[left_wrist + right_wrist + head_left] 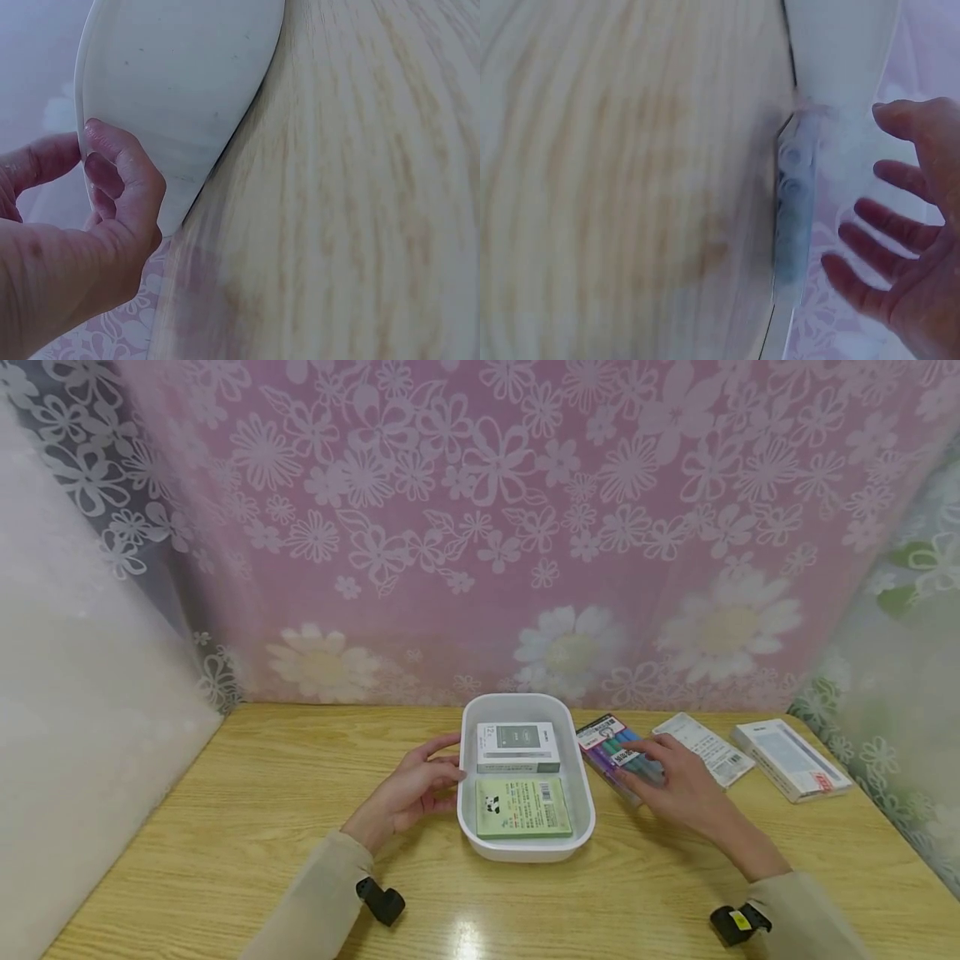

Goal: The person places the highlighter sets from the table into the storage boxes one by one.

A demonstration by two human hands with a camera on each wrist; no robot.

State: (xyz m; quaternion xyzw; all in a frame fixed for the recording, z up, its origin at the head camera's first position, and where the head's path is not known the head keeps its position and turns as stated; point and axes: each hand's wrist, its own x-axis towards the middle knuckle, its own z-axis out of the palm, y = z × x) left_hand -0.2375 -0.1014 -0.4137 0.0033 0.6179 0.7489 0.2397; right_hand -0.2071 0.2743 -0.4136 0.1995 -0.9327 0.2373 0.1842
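Note:
A white plastic tray [468, 827] stands on the table, with a white-and-grey box [517, 745] behind a green box with a panda on it [523, 810]. My left hand [417, 785] is at the tray's left side. In the left wrist view its thumb and curled fingers pinch the tray rim [79, 97]. Right of the tray lies a pack of colored markers [611, 752]. My right hand [678, 785] hovers over this pack, overlapping it in the head view. The right wrist view shows its spread fingers [881, 251] apart from the marker pack [793, 217].
Farther right on the wooden table [285, 793] lie a flat white packet with a barcode [705, 750] and a white box with a red label [791, 760]. A pink flowered curtain [450, 568] hangs along the table's back edge, and pale sheeting flanks both sides.

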